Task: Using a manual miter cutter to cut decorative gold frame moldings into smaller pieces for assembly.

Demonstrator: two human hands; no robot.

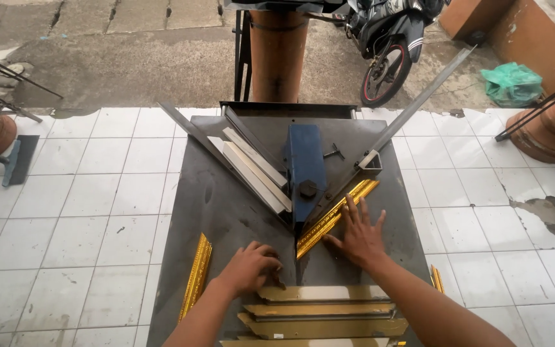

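Observation:
My right hand [358, 234] lies flat with fingers spread, pressing a gold ornate frame moulding [335, 215] against the right angled metal fence [412, 109] of a dark metal work table [220, 205]. My left hand [250, 266] is curled, fingers down on the table beside the blue cutter block [305, 168] and at the top of a stack of cut gold frame pieces [322, 311]. I cannot tell whether the left fingers hold anything. White moulding strips [255, 172] lie along the left fence.
Another gold moulding piece [196, 276] rests at the table's left edge, and one [437, 279] at the right edge. White floor tiles surround the table. A motorcycle [390, 38], a brown pillar [279, 51], a green bag [512, 83] and clay pots stand beyond.

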